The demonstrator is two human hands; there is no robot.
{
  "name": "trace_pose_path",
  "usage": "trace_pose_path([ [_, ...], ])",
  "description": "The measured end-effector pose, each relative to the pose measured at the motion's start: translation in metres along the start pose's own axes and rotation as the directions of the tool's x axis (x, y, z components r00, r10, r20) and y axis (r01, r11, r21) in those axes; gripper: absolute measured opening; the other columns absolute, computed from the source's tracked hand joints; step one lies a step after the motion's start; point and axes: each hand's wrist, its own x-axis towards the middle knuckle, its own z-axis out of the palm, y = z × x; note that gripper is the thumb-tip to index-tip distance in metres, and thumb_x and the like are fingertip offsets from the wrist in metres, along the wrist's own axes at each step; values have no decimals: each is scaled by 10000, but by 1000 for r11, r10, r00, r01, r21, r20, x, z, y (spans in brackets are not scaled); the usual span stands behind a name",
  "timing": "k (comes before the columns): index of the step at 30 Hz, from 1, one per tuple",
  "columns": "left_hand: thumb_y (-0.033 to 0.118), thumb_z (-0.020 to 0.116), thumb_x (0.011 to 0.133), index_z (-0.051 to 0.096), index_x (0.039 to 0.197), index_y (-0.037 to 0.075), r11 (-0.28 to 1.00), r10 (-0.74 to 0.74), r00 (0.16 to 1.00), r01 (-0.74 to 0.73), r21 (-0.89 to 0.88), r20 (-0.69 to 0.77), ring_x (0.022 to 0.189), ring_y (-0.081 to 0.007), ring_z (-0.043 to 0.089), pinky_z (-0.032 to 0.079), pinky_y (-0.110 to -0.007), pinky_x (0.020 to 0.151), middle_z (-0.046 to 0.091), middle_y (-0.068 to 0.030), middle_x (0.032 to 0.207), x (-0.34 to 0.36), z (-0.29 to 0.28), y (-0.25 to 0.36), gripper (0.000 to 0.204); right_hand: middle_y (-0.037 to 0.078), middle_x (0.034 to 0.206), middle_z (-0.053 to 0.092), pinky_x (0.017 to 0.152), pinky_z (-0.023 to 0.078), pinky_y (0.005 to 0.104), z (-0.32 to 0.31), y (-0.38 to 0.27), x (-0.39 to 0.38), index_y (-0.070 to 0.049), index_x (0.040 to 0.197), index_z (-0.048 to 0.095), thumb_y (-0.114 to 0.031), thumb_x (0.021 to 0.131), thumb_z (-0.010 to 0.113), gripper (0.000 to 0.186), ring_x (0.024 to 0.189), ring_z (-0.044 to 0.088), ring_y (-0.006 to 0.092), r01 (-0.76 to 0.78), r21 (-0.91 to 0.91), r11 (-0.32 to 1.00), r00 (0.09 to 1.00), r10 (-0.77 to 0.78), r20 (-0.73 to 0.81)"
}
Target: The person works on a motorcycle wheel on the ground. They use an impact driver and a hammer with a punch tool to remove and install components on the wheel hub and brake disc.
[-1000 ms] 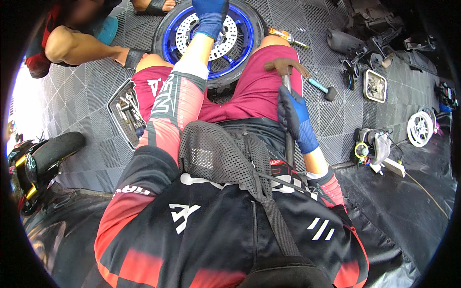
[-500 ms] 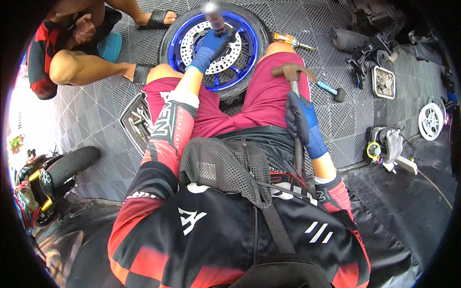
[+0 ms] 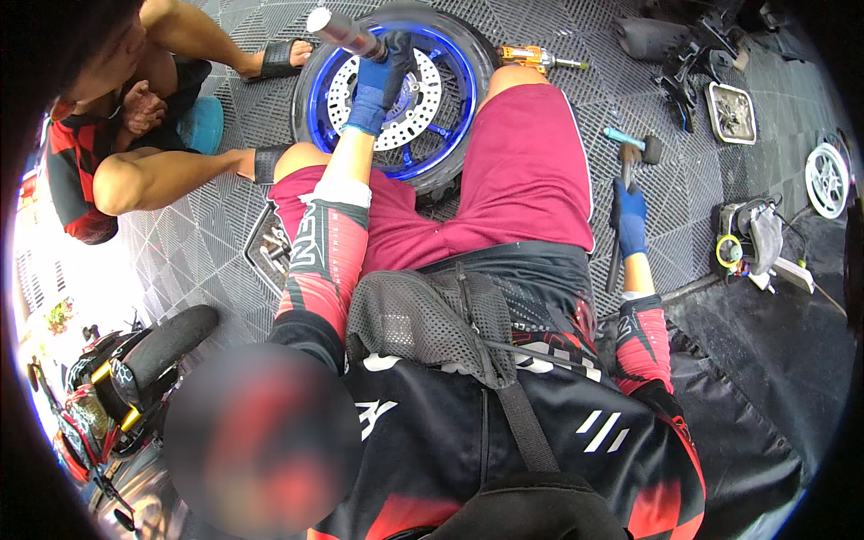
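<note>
Blue-rimmed wheel (image 3: 396, 135) lying flat on grey floor tiles (image 3: 558, 108) between the knees — perforated brake disc showing. Left hand (image 3: 378, 76) gripping a metal cylinder (image 3: 346, 34) over its hub; right hand (image 3: 628, 216) clutching a hammer (image 3: 621, 193) — head lowered beside the thigh.

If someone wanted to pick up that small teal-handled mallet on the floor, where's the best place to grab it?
Grip the teal-handled mallet by the bare teal handle, coming from above. It lies flat on the floor tiles, dark head to the right, the right hand's hammer close beside it.

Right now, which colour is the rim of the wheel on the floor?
The wheel rim is blue, with a black tyre around it; the head view shows it.
</note>
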Motion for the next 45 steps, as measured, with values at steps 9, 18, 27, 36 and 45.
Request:
trace_pose_path([
  [9,400,555,1014,503,766,105,967,-156,988,155,-204,8,518,-84,398,346,-272,493,426,36,613,-13,-30,18,389,308,1098,633,873,485,529,36,129,-29,-17,1210,514,-348,901,612,463,1027,608,493,-94,-423,901,984,18,-179],
  [18,366,703,914,679,988,31,868,-478,867,490,76,-139,512,-42,470,369,-244,448,614,0,714,-64,-41,53,344,243,1222,564,955,466,481,41,72,-20,-9,1229,569,-221,803,709,496,1107,556,432,-78,-563,823,890,-197,-411],
  [27,459,519,1002,585,987,13,932,-232,965,185,-312,-121,415,-41,266,247,-232,409,310,76,549,-64,-63,77,451,167,1129,684,893,522,435,126,-311,-15,-78,1050,717,-201,843,610,264,1034,654,346,938,-347,-12,264,-623,737],
  [36,595,464,984,601,1006,-4,916,-143,902,-36,-400,-408,400,-71,284,294,-257,403,321,44,535,-45,-98,73,615,108,1278,649,1075,407,428,312,-256,25,-163,1211,685,-228,859,571,376,1213,570,303,943,19,-331,-234,-621,748],
  [45,533,454,1014,617,983,-8,953,-119,870,-36,-302,-479,412,-70,290,297,-259,417,335,29,541,-40,-113,67,566,83,1270,652,1067,405,435,355,-219,43,-178,1196,686,-270,925,491,346,1200,567,288,929,-236,-285,48,-539,841],
])
